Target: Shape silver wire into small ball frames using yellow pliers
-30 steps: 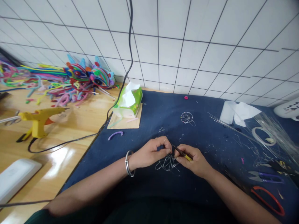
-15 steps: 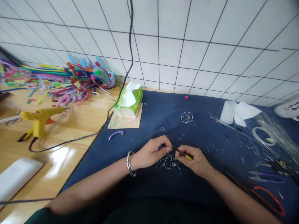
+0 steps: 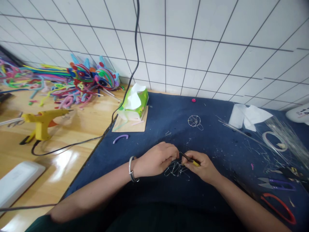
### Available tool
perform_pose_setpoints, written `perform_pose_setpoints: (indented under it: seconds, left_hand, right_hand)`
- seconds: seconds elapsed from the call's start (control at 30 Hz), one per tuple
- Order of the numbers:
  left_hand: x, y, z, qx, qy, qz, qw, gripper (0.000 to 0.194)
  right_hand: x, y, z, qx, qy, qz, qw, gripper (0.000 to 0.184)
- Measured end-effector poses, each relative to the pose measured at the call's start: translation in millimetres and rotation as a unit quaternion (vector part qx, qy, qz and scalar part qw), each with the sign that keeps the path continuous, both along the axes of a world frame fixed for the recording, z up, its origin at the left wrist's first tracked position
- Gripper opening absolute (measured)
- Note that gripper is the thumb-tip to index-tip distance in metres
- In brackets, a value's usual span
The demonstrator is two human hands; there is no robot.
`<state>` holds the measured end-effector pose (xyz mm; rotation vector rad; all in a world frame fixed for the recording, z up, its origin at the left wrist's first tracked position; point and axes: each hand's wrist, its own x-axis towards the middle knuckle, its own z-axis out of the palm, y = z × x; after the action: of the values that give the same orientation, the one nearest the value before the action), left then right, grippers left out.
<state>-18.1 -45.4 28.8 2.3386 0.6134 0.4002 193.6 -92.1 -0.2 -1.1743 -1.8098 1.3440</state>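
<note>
My left hand (image 3: pixel 156 159) lies knuckles up on the blue cloth (image 3: pixel 154 119), fingers curled and pinched on a tangle of thin silver wire (image 3: pixel 175 169). My right hand (image 3: pixel 201 167) is closed round small pliers with a yellow grip (image 3: pixel 190 159), whose dark tip points left at the wire beside my left fingertips. A metal bangle (image 3: pixel 131 169) sits on my left wrist. A finished round wire piece (image 3: pixel 194 121) lies further back on the cloth.
Purple snips (image 3: pixel 275 184) and a red-handled tool (image 3: pixel 277 206) lie at the right, with loose wires and a tape ring (image 3: pixel 274 140). A tissue pack (image 3: pixel 134 104), yellow glue gun (image 3: pixel 42 124), black cable (image 3: pixel 72 146), white box (image 3: pixel 16 180) and pipe cleaners (image 3: pixel 67 87) stand to the left.
My left hand has turned knuckles up and closed lower over the wire. My right hand and the pliers have barely shifted. The view moved slightly.
</note>
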Motion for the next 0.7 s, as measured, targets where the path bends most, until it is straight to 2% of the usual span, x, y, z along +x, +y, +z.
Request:
perform_pose_setpoints:
  seconds: [0.13, 0.37, 0.57, 0.7]
  left_hand:
    - [-2, 2, 1.6, -0.010, 0.003, -0.012, 1.000, 0.020]
    - [-3, 7, 3.5, -0.086, -0.054, 0.002, 0.995, 0.017]
    - [0, 7, -5.0, -0.177, -0.098, 0.039, 0.979, 0.013]
    - [2, 5, -12.0, -0.231, -0.129, 0.078, 0.961, 0.014]
  right_hand:
    - [0, 1, 1.9, -0.008, 0.016, -0.005, 1.000, 0.010]
    - [2, 2, 4.6, -0.028, 0.025, -0.012, 0.999, 0.009]
    - [3, 2, 1.1, -0.047, 0.020, -0.012, 0.999, 0.011]
    - [3, 1, 1.5, -0.036, -0.020, -0.019, 0.999, 0.013]
